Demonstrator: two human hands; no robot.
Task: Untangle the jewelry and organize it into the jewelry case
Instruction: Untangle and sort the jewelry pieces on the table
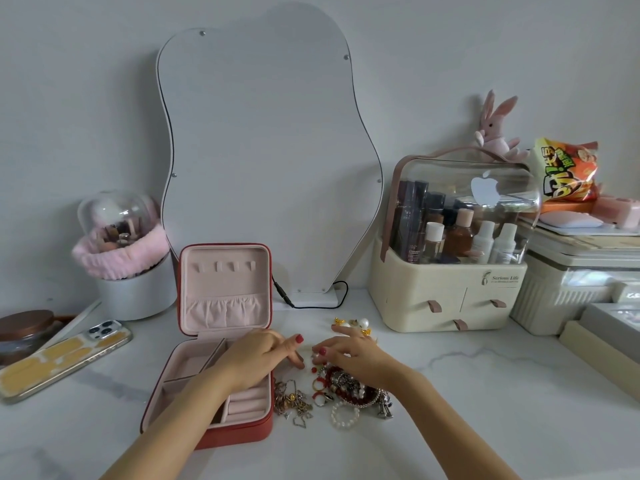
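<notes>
The sorting appears to be at its start: the red jewelry case (211, 355) stands open on the marble table (485, 393), its pink compartments seemingly bare, though the near ones are partly hidden by the left forearm. The tangled jewelry pile (346, 386) lies just right of the case, with a pearl bracelet (344, 414) at its near edge and gold chains (294, 403) beside the case wall. A few pearl and gold earrings (353, 325) lie apart, farther back.

The left hand (263, 355) is held over the case's right edge, the right hand (349, 351) over the pile; the fingertips meet between them. Whether a small piece is pinched cannot be told.

Next, one piece would have to be teased free of the tangle.

The case's hinge runs left to right, with the lid upright at the back and the tray opening toward the person.
</notes>
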